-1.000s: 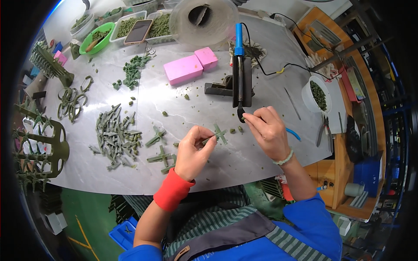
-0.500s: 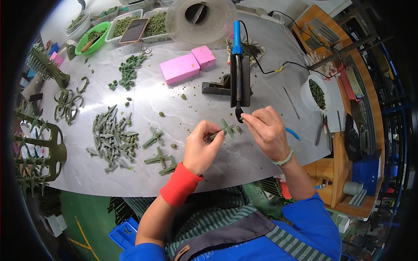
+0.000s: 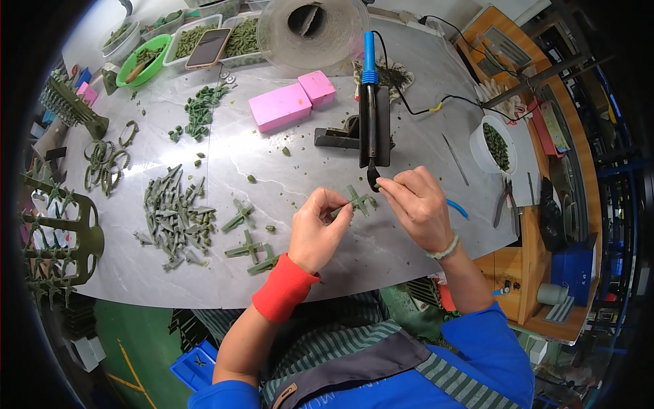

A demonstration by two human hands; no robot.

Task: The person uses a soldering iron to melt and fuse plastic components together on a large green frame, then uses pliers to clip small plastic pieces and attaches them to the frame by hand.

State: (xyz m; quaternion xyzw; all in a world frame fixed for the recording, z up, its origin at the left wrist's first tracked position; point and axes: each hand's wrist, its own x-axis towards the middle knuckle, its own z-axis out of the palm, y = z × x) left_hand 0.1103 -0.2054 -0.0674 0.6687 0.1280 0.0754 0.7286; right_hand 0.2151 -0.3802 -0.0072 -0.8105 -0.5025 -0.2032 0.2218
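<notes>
Below the soldering iron, pinching green cross in left hand, gap narrowed to small green piece pinched in right hand.

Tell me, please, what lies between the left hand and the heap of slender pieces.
Cross-shaped green pieces and a small nub, in the head view.

Hands near iron, green cross in left
</notes>
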